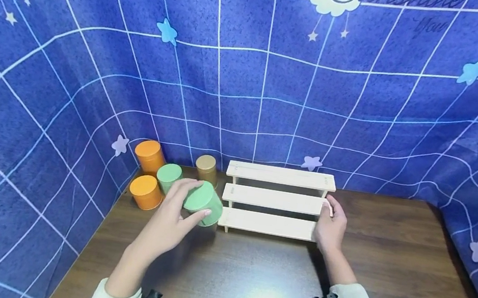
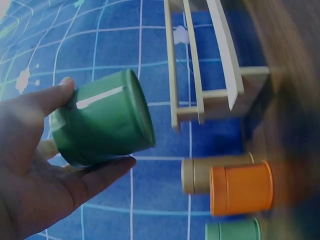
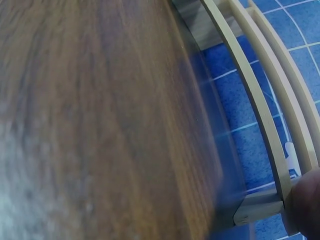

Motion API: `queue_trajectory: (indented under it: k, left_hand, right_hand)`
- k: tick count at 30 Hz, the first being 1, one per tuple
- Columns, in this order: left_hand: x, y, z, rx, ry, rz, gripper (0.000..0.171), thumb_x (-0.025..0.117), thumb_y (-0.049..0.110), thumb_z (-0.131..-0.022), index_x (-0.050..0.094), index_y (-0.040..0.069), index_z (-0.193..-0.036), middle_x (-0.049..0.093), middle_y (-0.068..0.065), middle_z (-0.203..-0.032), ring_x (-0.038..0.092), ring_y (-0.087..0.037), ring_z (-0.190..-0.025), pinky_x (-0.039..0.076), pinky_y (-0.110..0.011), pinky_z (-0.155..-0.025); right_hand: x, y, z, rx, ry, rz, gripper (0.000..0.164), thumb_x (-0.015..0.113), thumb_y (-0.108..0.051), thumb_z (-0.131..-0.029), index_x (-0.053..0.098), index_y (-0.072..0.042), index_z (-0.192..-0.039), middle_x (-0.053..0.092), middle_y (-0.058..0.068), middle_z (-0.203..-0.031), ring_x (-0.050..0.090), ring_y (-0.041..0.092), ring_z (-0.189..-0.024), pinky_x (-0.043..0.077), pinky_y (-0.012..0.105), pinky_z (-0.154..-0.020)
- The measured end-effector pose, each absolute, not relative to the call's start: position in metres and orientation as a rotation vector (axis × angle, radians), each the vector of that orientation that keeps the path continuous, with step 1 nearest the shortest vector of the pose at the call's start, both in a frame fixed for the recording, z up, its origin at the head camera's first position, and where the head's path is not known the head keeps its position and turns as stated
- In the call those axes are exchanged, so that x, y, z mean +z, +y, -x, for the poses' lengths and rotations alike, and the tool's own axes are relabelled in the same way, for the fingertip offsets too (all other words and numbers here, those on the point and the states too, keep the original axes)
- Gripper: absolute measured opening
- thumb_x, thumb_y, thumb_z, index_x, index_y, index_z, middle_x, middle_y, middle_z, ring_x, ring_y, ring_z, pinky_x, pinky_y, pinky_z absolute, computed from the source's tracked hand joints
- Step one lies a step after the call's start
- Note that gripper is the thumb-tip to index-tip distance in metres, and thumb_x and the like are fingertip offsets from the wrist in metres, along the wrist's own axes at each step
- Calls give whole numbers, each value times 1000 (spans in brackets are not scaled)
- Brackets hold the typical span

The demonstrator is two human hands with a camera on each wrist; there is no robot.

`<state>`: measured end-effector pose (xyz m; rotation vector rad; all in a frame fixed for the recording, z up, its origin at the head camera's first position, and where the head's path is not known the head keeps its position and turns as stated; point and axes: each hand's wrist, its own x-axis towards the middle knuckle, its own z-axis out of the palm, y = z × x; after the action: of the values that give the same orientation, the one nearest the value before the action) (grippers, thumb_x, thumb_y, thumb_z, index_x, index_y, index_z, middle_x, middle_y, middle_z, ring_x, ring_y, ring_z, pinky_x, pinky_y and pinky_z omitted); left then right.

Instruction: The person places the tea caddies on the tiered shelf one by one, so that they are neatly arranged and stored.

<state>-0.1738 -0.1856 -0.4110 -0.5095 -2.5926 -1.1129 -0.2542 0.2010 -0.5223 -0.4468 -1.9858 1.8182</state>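
A green canister [image 1: 204, 204] is in my left hand [image 1: 173, 216], the fingers over one side and the thumb on the other. In the left wrist view this lidded cylinder [image 2: 105, 120] is tilted and held above the other canisters. A pale wooden three-tier rack [image 1: 277, 199] stands right of it on the table, its shelves bare. My right hand [image 1: 331, 228] grips the rack's right end, thumb on the front and fingers behind the side. Only part of the right hand [image 3: 307, 200] shows in the right wrist view, at the rack's end.
Left of the rack stand two orange canisters [image 1: 150, 156], another green canister [image 1: 168, 174] and a gold-brown canister [image 1: 207, 167]. The brown wooden table [image 1: 390, 254] meets a blue grid-patterned cloth [image 1: 240, 77] at the back and sides.
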Motion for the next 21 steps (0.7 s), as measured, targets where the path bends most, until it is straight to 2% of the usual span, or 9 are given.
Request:
queue_trajectory:
  k: [3,6,11,18,21]
  left_hand:
    - [-410,-175,182,-1143,-2537,556,63,81,34,-95,53,19,-149,48,-5,-154,55,-20,-131,55,-43,-102]
    - [-409,-165,193,-1172,-2496,589,62,81,32,-95,53,18,-148,47,-6,-154,52,-23,-135,52,-48,-108]
    - [-406,-149,212,-1197,-2473,596,62,82,31,-94,54,17,-148,48,-8,-154,55,-25,-130,54,-47,-100]
    - [-400,-131,239,-1250,-2447,624,60,80,30,-96,55,15,-148,45,-12,-158,48,-30,-144,51,-50,-112]
    - [-400,-126,249,-1257,-2455,616,59,79,30,-96,56,16,-148,43,-13,-160,47,-32,-145,49,-52,-114]
  right_hand:
    - [-522,201,254,1815,-1975,444,46,48,-10,-109,51,0,-154,56,24,-155,57,23,-133,45,35,-120]
    - [-522,201,254,1795,-1984,453,49,48,-9,-108,47,2,-156,51,26,-159,50,31,-145,37,47,-127]
    - [-521,199,256,1725,-2019,475,47,49,-10,-107,51,4,-152,52,27,-157,48,34,-147,36,49,-128]
    - [-520,199,259,1684,-2024,460,46,48,-9,-105,53,6,-149,55,29,-154,49,36,-146,36,50,-127]
    - [-522,198,257,1695,-2018,479,46,49,-8,-106,54,5,-149,54,28,-154,49,35,-146,36,49,-127]
